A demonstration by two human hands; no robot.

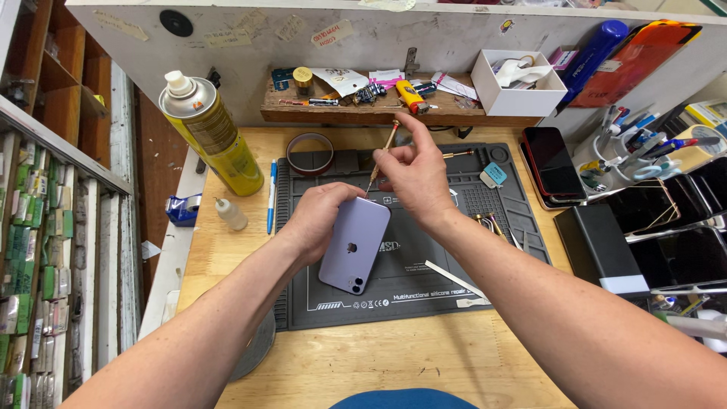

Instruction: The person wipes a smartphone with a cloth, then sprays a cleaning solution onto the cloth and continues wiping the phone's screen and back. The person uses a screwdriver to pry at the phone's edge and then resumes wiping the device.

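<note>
- the left hand (318, 220) wraps its grip around a lilac phone (354, 244), back side up, holding it by its upper end with the camera end pointing toward the person.
- the phone lies tilted over a dark grey mat (409, 295) on the wooden surface (379, 363).
- the right hand (413, 178) pinches a thin screwdriver (383, 155) in a narrow grip between thumb and fingers, just above and right of the left hand.
- the screwdriver tip points down at the top edge of the phone; whether it touches cannot be told.
- left of the left hand, well apart, stand a yellow spray can (208, 136) and a small white bottle (230, 213), with a blue pen (271, 195) between them and the mat.
- beyond the right hand lies a roll of tape (310, 154).
- right of the right hand, a dark phone (553, 163) lies off the mat.
- a white strip (454, 280) lies on the mat below the right forearm.
</note>
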